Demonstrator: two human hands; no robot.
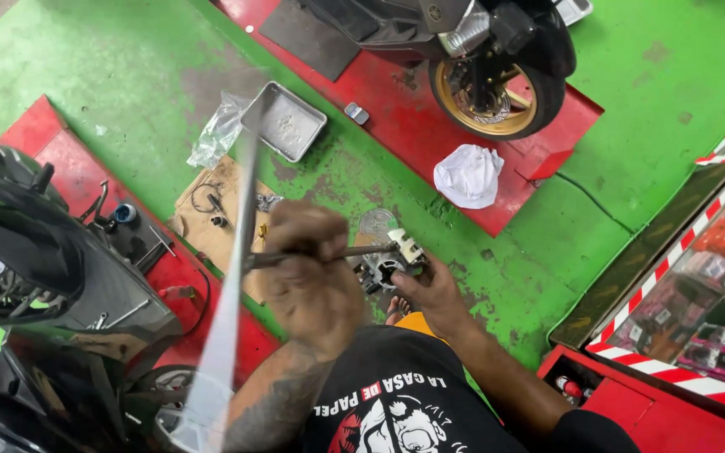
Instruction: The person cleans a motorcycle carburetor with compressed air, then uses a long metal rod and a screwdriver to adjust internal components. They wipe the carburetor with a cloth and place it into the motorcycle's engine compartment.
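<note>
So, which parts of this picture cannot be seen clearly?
- Head view: the small metal part is half covered by the right hand, so its shape is unclear.
- The left hand hides how the thin tool is gripped.
- The long pale strip is motion-blurred.
- Small pieces on the cardboard are too tiny to identify.

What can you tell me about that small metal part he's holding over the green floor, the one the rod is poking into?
The small metal part is a compact grey-and-black assembly with a round dark opening facing the camera and a pale cream block on top. It looks like cast metal, somewhat grimy. The right hand grips it from below with its fingers, above the green floor. A thin dark rod, held in the left hand, reaches its upper edge. Finer details are too small to tell.
</note>
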